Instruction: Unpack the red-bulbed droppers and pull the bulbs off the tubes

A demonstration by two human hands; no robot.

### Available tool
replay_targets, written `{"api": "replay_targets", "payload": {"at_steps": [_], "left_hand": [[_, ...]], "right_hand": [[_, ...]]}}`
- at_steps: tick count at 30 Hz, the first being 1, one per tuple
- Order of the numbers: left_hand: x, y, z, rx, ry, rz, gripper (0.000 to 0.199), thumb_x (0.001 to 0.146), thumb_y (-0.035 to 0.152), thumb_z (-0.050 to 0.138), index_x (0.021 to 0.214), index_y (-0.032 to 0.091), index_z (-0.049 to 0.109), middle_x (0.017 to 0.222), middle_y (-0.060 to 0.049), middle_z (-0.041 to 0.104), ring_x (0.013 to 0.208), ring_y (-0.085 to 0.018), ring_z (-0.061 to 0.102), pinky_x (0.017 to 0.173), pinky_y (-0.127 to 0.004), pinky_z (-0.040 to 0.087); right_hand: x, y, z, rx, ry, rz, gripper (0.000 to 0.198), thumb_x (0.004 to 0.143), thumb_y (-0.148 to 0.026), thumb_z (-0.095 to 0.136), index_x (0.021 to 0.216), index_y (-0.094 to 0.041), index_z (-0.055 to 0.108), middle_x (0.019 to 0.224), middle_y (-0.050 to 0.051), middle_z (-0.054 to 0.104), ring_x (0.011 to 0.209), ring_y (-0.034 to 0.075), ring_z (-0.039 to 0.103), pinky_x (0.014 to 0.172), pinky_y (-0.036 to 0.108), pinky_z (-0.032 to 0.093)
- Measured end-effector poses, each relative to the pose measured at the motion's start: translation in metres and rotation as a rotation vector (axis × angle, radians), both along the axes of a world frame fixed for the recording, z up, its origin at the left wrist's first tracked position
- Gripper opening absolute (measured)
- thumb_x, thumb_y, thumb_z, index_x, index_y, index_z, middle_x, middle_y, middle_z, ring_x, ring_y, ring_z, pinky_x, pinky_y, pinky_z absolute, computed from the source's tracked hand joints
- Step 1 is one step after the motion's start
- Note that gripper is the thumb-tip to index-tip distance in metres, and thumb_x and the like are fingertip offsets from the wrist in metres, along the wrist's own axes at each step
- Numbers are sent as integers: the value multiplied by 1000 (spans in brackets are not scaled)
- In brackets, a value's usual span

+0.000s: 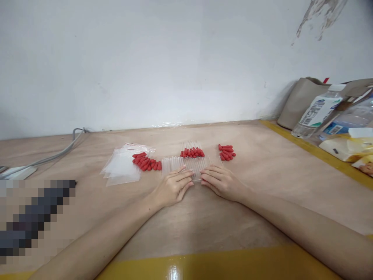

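Observation:
A row of clear dropper tubes (171,165) lies side by side on the table. My left hand (175,186) rests on the near part of the row, fingers stretched out and pointing right. From the other side, my right hand (220,182) lays its outstretched fingers over the right end of the row. A small gap separates the fingertips of the two hands. Just behind lie several droppers fitted with red rubber bulbs (192,152). Loose red bulbs (147,162) sit left of the tubes, and a smaller pile of red bulbs (227,152) is to the right.
Clear plastic zip bags (124,165) are stacked at the left, partly under the bulbs. A grey cable (62,151) runs along the back left. Bottles (319,111), a beige bag (295,101) and packets stand at the right, beyond yellow tape (317,153). A white wall closes the back.

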State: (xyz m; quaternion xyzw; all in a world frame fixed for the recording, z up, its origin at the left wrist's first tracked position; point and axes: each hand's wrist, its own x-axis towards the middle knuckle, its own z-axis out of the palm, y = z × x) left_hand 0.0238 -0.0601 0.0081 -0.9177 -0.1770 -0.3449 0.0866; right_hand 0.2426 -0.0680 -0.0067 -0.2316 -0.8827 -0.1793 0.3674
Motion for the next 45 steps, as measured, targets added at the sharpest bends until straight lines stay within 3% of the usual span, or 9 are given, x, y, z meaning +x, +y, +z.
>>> {"api": "replay_targets", "payload": {"at_steps": [6,16,20,23,26,28,31,35,45], "left_hand": [[-1,1,-1,-41,-31,-38,19,84,14,47,97,13,61,95,-7,68,90,-15,63,97,-42,43],[-23,6,2,-53,-39,20,20,85,15,45,96,16,61,98,-5,67,92,-15,62,95,-41,46],[-36,12,3,-52,-124,209,16,85,19,47,91,17,62,92,-6,63,82,-14,61,73,-28,53],[-30,12,3,-61,-140,279,20,87,19,44,97,16,61,76,-4,55,68,-11,54,59,-23,48],[-22,13,7,-44,-144,312,27,87,13,39,107,14,56,75,-4,49,69,-12,50,61,-23,46],[-19,14,13,-32,-144,319,29,86,11,38,110,14,53,79,-4,49,72,-13,50,64,-24,46],[-15,19,20,-32,-132,319,23,84,10,40,101,14,54,79,-4,51,71,-13,51,64,-24,45],[-5,26,19,-51,-81,303,16,79,7,43,86,16,53,77,-2,53,67,-12,51,62,-23,43],[9,23,3,-176,-22,239,14,76,8,43,79,16,54,78,-4,54,69,-13,52,65,-24,46]], "right_hand": [[3,-2,10,168,-119,-18,13,85,-19,49,90,-16,60,96,7,66,93,18,59,87,36,50],[27,1,10,161,-115,-31,19,86,-12,43,94,-16,60,84,6,67,82,16,62,86,34,48],[43,6,13,20,111,-220,17,84,-22,50,97,-18,59,81,5,68,73,16,62,75,33,48],[48,12,18,-147,298,-414,20,84,-31,49,97,-18,58,80,5,68,71,17,63,69,30,46],[60,23,26,-310,410,-506,21,85,-33,45,93,-17,58,81,7,66,71,16,61,63,27,46],[72,34,33,-317,440,-552,21,83,-31,45,88,-17,60,84,9,63,71,16,59,62,27,45],[89,54,42,-389,466,-645,20,77,-27,49,89,-16,62,83,9,61,63,15,56,62,28,45],[93,70,41,-607,586,-644,20,70,-27,57,86,-15,60,77,5,63,56,12,54,54,25,42],[92,79,28,-641,486,-687,22,69,-40,57,72,-19,66,67,2,65,55,12,50,52,24,36]]}}
